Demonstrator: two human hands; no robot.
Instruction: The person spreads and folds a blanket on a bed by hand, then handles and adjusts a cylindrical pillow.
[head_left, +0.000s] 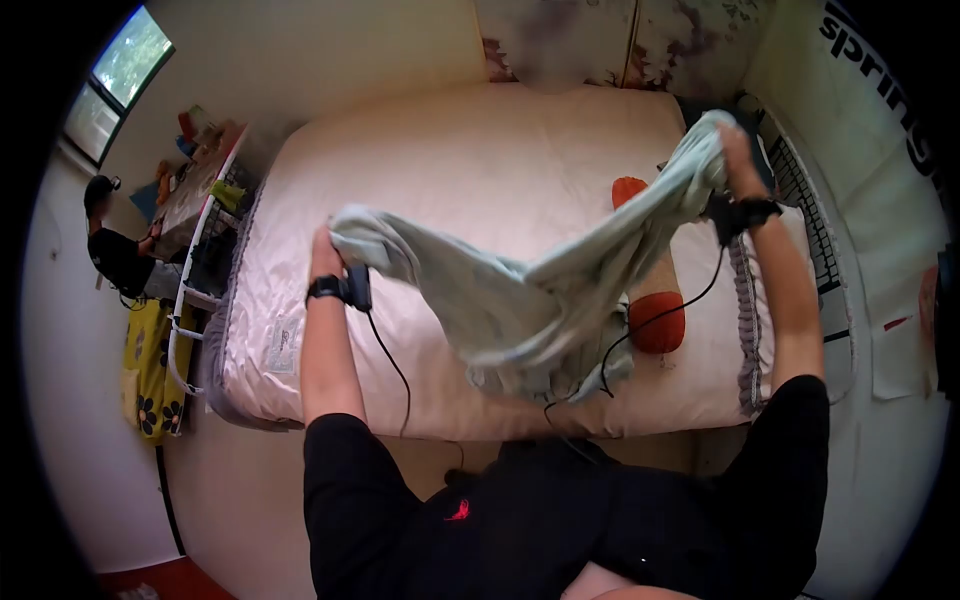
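While it sags between 2 bare hands over the bed point(400, 140), the pale green cloth point(530, 285) looks light, limp and soft, apt to fold under its own weight and probably neither fragile nor slippery. With that cloth as the centre of a clock, the left hand point(326, 250) is at 9 o'clock, its fingers apparently clamped on a bunched end, and the right hand point(740, 165) at 2 o'clock, closed round the opposite end. So floppy a piece seems best held by 2 corners or along an edge; a grip in the middle would likely crease it. Towards 3 o'clock, an orange-ended bolster point(657, 285) lies partly hidden behind it. Folds cover most of the left fingertips, the right hand's are blurred, and I cannot tell whether the lowest folds touch the bed or whether this is a garment.
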